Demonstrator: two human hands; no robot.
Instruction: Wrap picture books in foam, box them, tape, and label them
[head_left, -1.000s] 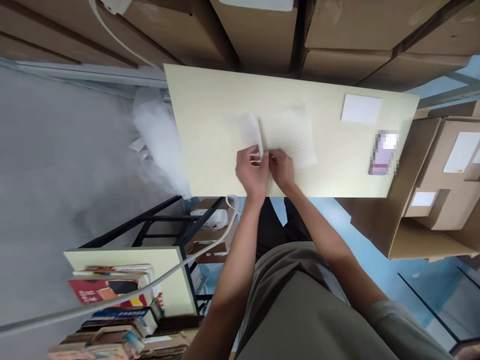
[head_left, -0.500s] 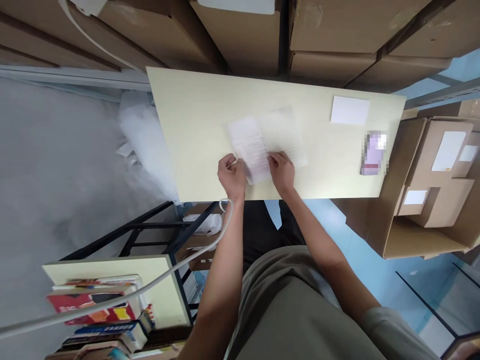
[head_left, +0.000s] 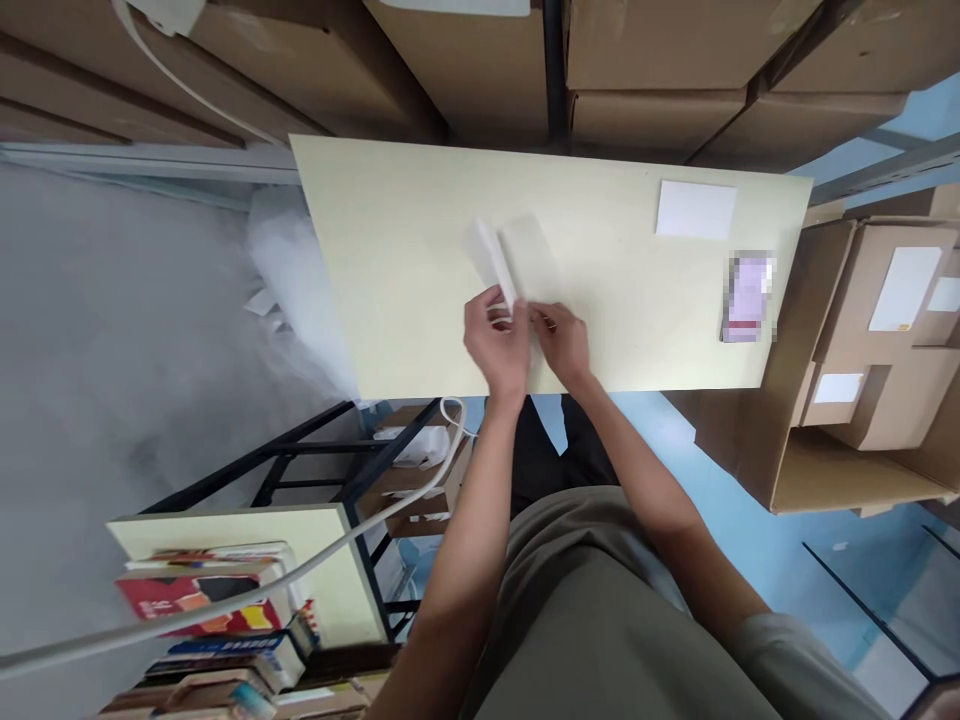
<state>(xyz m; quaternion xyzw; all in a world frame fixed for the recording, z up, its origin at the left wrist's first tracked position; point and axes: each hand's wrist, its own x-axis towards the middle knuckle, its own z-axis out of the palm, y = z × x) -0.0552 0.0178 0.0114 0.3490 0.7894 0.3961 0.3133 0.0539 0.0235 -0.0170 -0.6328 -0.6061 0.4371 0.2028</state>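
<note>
A thin white printed paper (head_left: 496, 255), partly turned up and blurred by motion, stands above the middle of the pale table (head_left: 405, 240). My left hand (head_left: 499, 340) is closed on its lower part, with the thumb to the right and the fingers curled to the left. Close beside it, my right hand (head_left: 562, 345) pinches the paper's near right edge between thumb and fingertips. A faint, see-through smear to the right of the upright part looks like a turning leaf or its shadow; I cannot tell which.
On the table's right lie a white card or flat box (head_left: 696, 209) and a pixelated purple thing (head_left: 748, 297). Cardboard boxes (head_left: 660, 45) line the far side. An open carton (head_left: 780, 470) stands at right. A white cable (head_left: 375, 520) passes my left arm, above stacked books (head_left: 202, 605).
The paper lay spread out with both halves showing; now it is narrower and partly upright. My left hand has moved right, close to my right hand, which has stayed nearly in place.
</note>
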